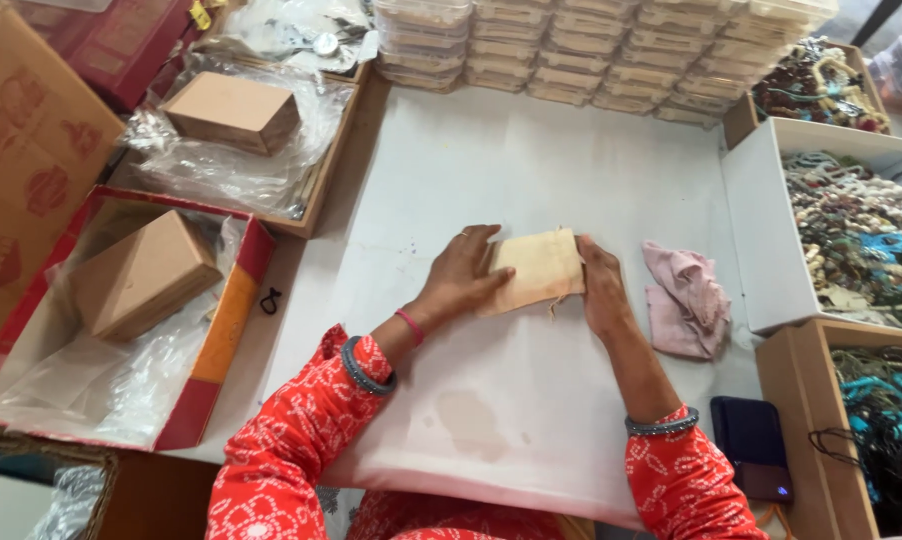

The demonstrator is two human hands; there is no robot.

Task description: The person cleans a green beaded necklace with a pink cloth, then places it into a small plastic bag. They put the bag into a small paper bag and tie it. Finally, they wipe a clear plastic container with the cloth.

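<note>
On the white table (pixel 531 180), both hands press a beige pouch (pixel 537 268).

Cloth pouch (pixel 534 270) mid-table (pixel 531 160) between both hands — crumpled cloth (pixel 686 300) just right, stacked containers (pixel 591 50) behind, bead boxes (pixel 771 240) far right.

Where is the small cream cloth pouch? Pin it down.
In the head view the cream cloth pouch lies mid-table, pressed between the left hand and right hand, just left of the pink cloth.
</note>
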